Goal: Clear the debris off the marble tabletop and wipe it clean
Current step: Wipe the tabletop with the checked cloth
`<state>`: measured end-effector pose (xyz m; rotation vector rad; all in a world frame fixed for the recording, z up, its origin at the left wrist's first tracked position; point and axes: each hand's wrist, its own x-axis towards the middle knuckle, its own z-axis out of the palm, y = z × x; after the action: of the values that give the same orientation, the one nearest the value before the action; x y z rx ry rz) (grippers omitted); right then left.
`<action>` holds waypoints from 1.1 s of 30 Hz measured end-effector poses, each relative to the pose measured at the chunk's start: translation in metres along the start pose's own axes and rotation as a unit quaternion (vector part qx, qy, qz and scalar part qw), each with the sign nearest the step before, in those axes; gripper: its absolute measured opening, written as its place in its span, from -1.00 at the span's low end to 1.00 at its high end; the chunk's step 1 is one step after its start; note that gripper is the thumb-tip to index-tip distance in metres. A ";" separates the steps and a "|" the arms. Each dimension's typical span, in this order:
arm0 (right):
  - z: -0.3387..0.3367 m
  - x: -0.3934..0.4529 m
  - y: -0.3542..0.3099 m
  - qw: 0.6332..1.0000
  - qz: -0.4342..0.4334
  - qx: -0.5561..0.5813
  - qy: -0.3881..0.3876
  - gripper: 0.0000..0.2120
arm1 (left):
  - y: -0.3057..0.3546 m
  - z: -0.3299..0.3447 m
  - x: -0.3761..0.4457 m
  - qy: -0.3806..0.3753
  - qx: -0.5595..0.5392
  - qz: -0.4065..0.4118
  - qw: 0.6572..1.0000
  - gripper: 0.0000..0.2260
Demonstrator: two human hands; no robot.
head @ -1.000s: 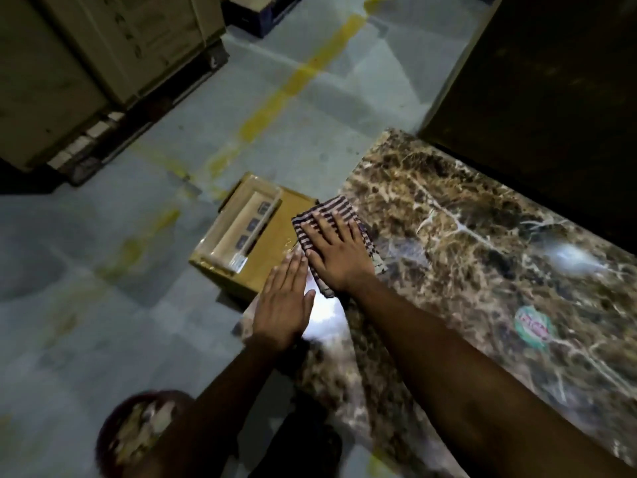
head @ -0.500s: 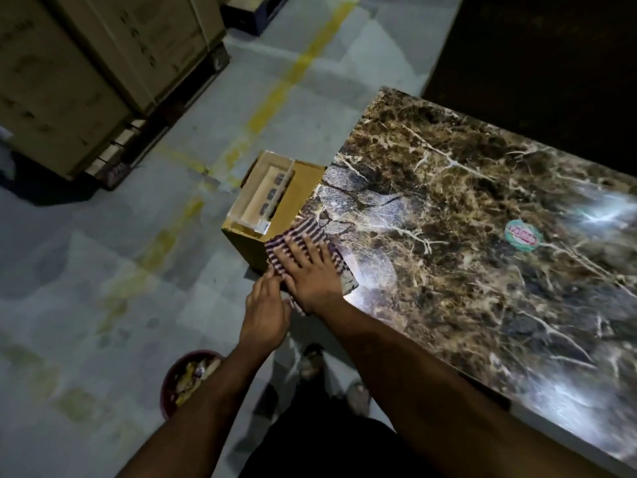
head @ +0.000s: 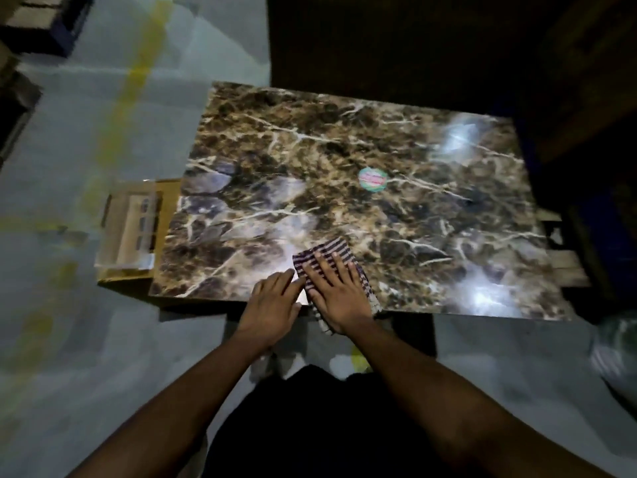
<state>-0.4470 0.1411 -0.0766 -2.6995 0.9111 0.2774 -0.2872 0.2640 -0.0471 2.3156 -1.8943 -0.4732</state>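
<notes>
The brown marble tabletop (head: 344, 188) fills the middle of the head view. A striped cloth (head: 325, 253) lies at its near edge, part of it hanging over. My right hand (head: 336, 291) presses flat on the cloth with straight fingers. My left hand (head: 272, 305) sits just left of it at the table's near edge, fingers straight and touching the cloth's side. A round green and pink sticker (head: 372, 180) is stuck near the table's centre. I see no loose debris on the marble.
A cardboard box (head: 138, 229) with a clear plastic insert stands on the floor against the table's left side. A yellow line (head: 138, 63) runs along the grey floor. Dark furniture stands behind the table and wooden slats (head: 568, 270) at its right.
Both hands and the cloth have slid from the table's left corner rightward along the near edge. The view has swung to face the table squarely; the red bowl is out of sight.
</notes>
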 end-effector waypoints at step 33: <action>-0.054 -0.142 0.388 0.982 0.179 0.053 -0.026 -0.27 | 0.372 0.069 0.226 -0.074 -0.043 0.030 0.996 -0.38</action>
<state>-0.7919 -0.0922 -0.0646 -2.4086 1.3534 0.3584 -0.6176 -0.0279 -0.0454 2.2179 -1.9589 -0.7243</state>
